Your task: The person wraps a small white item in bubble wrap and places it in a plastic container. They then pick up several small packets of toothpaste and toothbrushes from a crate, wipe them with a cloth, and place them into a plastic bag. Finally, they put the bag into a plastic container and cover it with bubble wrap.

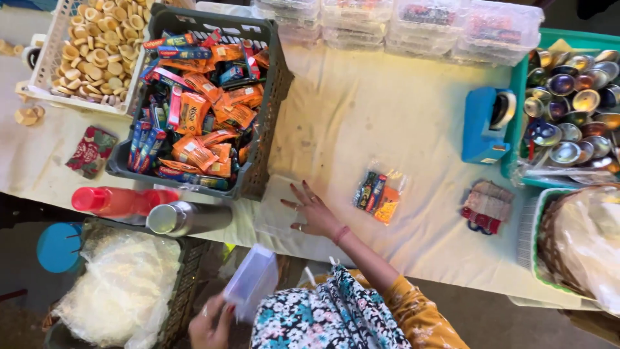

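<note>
On cloth: right hand (313,213) flat; left hand (213,323) grips clear box (252,281).

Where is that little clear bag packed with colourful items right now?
In the head view the small clear bag lies on the cloth-covered table, just right of the right hand and below-left of the blue tape dispenser.

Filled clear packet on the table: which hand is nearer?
Right. The right hand lies flat on the cloth just left of the filled clear packet; the left hand is below the table edge, holding a clear plastic container.
</note>
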